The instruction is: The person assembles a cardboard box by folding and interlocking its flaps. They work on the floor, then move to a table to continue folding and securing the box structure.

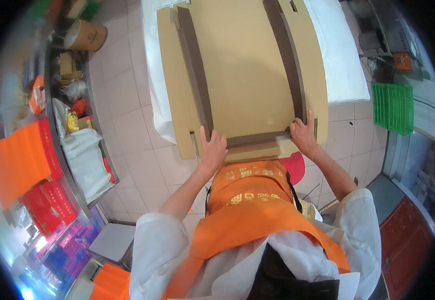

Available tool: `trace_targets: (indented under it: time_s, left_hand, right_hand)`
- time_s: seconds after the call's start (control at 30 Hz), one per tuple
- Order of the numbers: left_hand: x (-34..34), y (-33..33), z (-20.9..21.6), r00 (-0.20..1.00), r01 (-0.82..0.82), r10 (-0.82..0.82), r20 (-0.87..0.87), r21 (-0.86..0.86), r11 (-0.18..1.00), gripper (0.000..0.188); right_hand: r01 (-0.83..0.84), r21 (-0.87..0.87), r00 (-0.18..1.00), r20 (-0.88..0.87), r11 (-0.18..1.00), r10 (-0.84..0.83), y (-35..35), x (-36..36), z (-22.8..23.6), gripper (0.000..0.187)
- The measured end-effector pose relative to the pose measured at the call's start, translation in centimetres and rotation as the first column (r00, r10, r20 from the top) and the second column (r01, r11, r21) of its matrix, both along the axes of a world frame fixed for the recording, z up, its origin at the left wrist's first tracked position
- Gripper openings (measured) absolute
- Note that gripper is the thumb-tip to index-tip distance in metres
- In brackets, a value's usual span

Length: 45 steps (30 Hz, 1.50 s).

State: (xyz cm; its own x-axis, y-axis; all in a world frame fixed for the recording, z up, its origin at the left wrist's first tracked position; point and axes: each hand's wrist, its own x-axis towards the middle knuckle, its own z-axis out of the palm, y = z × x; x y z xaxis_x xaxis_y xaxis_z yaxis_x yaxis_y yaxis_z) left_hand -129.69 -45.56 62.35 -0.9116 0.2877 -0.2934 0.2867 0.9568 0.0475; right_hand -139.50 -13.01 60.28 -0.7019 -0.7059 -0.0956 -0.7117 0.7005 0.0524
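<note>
A large brown cardboard box piece (250, 75) lies in front of me, its flat middle framed by raised, folded walls. The inner faces of these walls are dark brown, and slotted flaps stick out on both sides. My left hand (213, 149) is at the near left corner, fingers curled over the wall there and the index finger stretched along it. At the near right corner my right hand (303, 135) grips the folded wall, its index finger raised. The near wall (260, 141) runs between both hands. My fingertips are partly hidden by the cardboard.
White sheeting (345, 55) covers the surface under the cardboard. A green plastic crate (392, 107) stands at the right. Along the left runs a shelf with bags (87, 160) and orange and red packaging (20, 160). A grey-topped stool (111, 242) is at the lower left.
</note>
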Motion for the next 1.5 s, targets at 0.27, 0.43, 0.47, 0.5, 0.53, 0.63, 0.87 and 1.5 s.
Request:
trace_targets:
  time_s: [0.27,0.43,0.47,0.5,0.53,0.63,0.87,1.5]
  left_hand:
    - [-0.6,-0.7,-0.5,0.984,0.003,-0.003,0.180,0.000,1.000,0.042]
    - [-0.6,-0.9,0.3,0.997,0.072,-0.071,-0.016,0.045,0.996,0.042]
    - [-0.6,-0.9,0.4,0.996,0.050,-0.051,0.080,0.014,0.999,0.042]
    - [-0.7,-0.7,0.4,0.996,0.070,-0.070,0.053,0.016,0.997,0.042]
    - [-0.8,-0.7,0.4,0.994,0.065,-0.065,0.091,-0.004,0.998,0.042]
    - [-1.4,-0.4,0.1,0.975,0.049,-0.037,0.218,-0.048,0.998,0.042]
    - [-1.6,-0.7,0.1,0.988,0.074,-0.075,0.133,0.014,0.997,0.038]
    - [-1.2,4.4,-2.1,0.975,-0.067,-0.009,0.223,0.333,0.940,0.028]
  right_hand:
    - [-0.040,0.151,0.970,0.244,0.988,0.002,0.0,-0.7,0.8,0.006]
    - [-0.059,-0.140,0.997,0.039,0.988,0.065,1.0,-0.5,1.0,0.005]
    - [-0.060,-0.141,0.995,0.073,0.988,0.071,1.2,-0.5,1.0,0.004]
    - [-0.060,-0.127,0.990,0.117,0.990,0.075,1.4,-0.5,0.9,0.005]
    - [-0.063,-0.114,0.984,0.158,0.992,0.080,1.4,-0.5,1.0,0.005]
    - [-0.065,-0.024,0.964,0.255,0.998,0.069,1.3,-0.8,1.0,0.008]
    - [-0.084,-0.019,0.969,0.230,0.996,0.086,1.2,-1.3,1.6,0.014]
    - [0.021,0.099,0.925,0.375,0.995,-0.057,0.3,-1.7,2.8,0.049]
